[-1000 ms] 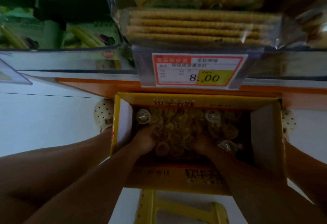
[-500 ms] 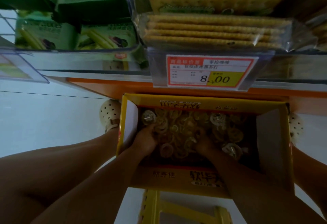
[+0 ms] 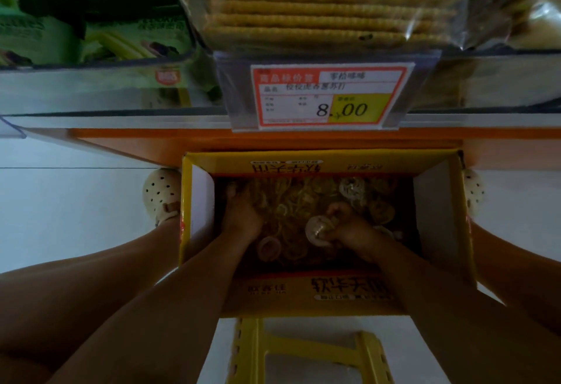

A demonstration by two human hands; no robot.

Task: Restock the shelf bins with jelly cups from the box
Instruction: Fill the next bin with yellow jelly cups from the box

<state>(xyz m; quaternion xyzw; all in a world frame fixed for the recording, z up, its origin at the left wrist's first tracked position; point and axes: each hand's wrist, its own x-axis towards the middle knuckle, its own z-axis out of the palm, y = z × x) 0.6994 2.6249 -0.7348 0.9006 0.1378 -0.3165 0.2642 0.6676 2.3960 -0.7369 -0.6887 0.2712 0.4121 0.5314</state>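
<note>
An open yellow cardboard box (image 3: 331, 292) sits on the floor between my legs, filled with several loose clear jelly cups (image 3: 352, 189). My left hand (image 3: 241, 216) is pushed down into the cups at the box's left side, its fingers buried among them. My right hand (image 3: 349, 229) grips a jelly cup (image 3: 317, 230) near the middle of the box, foil lid facing up. No shelf bin for jelly cups shows in this view.
Above the box runs a shelf edge with a red and yellow price tag (image 3: 329, 95). Cracker packs (image 3: 334, 16) and green snack boxes (image 3: 91, 34) fill that shelf. A yellow plastic stool (image 3: 303, 350) stands under me. My white perforated shoes (image 3: 162, 194) flank the box.
My right hand has closed round a jelly cup and drawn it up from the pile. My left hand has dug deeper along the left side. The camera has moved closer.
</note>
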